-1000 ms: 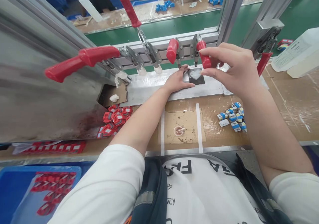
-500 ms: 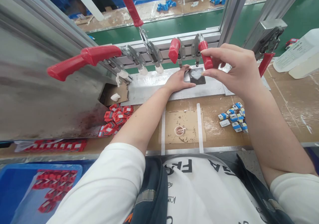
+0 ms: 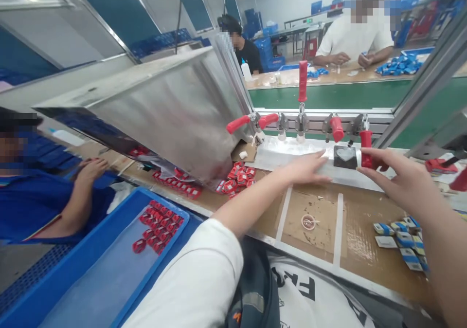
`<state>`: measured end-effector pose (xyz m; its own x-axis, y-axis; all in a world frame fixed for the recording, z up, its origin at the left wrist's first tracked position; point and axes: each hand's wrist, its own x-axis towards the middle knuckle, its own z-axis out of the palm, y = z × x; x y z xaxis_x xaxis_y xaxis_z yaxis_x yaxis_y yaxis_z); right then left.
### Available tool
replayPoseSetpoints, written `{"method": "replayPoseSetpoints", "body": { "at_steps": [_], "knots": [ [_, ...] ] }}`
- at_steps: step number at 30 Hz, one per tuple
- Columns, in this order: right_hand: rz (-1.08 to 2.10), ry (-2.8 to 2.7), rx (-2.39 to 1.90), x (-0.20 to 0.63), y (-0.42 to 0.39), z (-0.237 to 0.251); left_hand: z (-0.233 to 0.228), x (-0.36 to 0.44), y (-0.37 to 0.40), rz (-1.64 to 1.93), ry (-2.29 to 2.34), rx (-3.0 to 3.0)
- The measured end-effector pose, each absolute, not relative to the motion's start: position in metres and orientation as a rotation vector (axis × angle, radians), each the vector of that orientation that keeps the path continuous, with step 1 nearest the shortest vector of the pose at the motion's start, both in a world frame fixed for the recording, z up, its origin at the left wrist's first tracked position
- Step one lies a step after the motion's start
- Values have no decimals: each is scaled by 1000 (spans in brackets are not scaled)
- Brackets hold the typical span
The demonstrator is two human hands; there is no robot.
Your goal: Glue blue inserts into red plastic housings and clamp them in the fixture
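Note:
A small black block (image 3: 345,157) with a pale heart-shaped piece on top sits on the metal plate (image 3: 292,158) under a row of red-handled toggle clamps (image 3: 302,82). My left hand (image 3: 308,166) lies flat on the plate, its fingertips just left of the block, holding nothing. My right hand (image 3: 399,182) pinches the lower end of the red clamp handle (image 3: 366,153) right of the block.
A tilted steel chute (image 3: 171,109) fills the left, with red parts (image 3: 237,176) heaped at its mouth. A blue tray (image 3: 109,269) holds more red parts. Blue-white parts (image 3: 401,238) lie at the right and a small ring (image 3: 308,222) in front. A co-worker's arm (image 3: 78,191) rests at the left; other people sit across the green belt.
The view has swung left and upward, bringing the chute, the blue tray and a co-worker into sight. Both hands stay by the black block and the clamp handle.

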<state>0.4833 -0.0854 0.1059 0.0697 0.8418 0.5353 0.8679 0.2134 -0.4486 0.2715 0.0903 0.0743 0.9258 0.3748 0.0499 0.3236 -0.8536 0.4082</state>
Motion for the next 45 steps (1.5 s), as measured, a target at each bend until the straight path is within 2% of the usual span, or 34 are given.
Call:
{"method": "replayPoseSetpoints", "body": {
  "at_steps": [3, 6, 10, 15, 18, 23, 30, 37, 41, 45],
  "knots": [
    [5, -1757, -1655, 479, -96, 91, 113, 192, 78, 131, 535, 2813],
    [-37, -1726, -1708, 464, -109, 81, 144, 117, 78, 60, 899, 2910],
    [117, -1944, -1690, 429, -116, 74, 131, 76, 74, -89, 979, 2942],
    [429, -2319, -1757, 391, -110, 69, 76, 87, 59, -29, 1024, 3023],
    [508, -2382, -1810, 380, -107, 65, 62, 96, 57, 30, 1052, 3071],
    [467, -2427, -1733, 374, -102, 57, 66, 124, 53, 262, 985, 2914],
    [454, -2467, -1603, 370, -88, 56, 66, 116, 43, 137, 756, 2838],
    [524, -2452, -1464, 369, -81, 55, 40, 99, 46, 132, 951, 2829],
    [592, -2325, -1416, 376, -83, 45, 46, 118, 38, 345, 912, 2511],
    [653, -2246, -1360, 382, -86, 38, 57, 171, 38, 543, 721, 2238]
  ]
}}
